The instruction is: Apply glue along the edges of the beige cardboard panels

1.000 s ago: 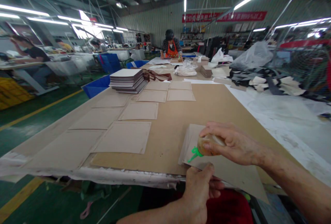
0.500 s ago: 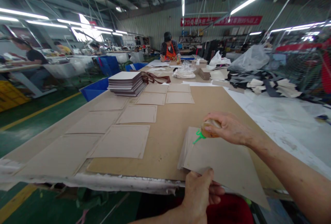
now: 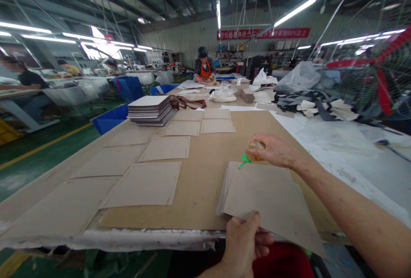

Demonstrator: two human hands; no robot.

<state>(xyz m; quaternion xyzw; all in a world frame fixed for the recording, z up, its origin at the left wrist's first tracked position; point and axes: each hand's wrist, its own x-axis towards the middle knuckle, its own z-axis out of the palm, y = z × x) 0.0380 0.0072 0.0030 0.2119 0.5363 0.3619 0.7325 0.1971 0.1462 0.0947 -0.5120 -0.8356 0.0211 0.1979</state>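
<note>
My right hand (image 3: 272, 150) is wrapped round a squeeze bottle of amber liquid (image 3: 256, 151) with a green nozzle (image 3: 244, 159). The bottle is tilted, its tip pointing down close to the far left corner of a grey-brown board (image 3: 272, 201). That board lies on top of a small fanned stack at the table's near edge. My left hand (image 3: 244, 239) grips the near edge of the board, thumb on top and fingers beneath. Several similar boards (image 3: 144, 183) lie in rows on the left, some with wet-looking streaks along their edges.
A tall stack of boards (image 3: 150, 110) stands at the back left beside brown straps (image 3: 189, 102). A blue bin (image 3: 109, 118) is at the table's left side. Fabric scraps (image 3: 314, 102) and white sheeting (image 3: 340, 149) cover the right. A person in an orange apron (image 3: 204, 70) works at the far end.
The bottle's tip has moved up along the board's left edge to its far corner. My view has turned slightly right, bringing more of the red-bladed fan into sight. My left hand keeps its hold.
</note>
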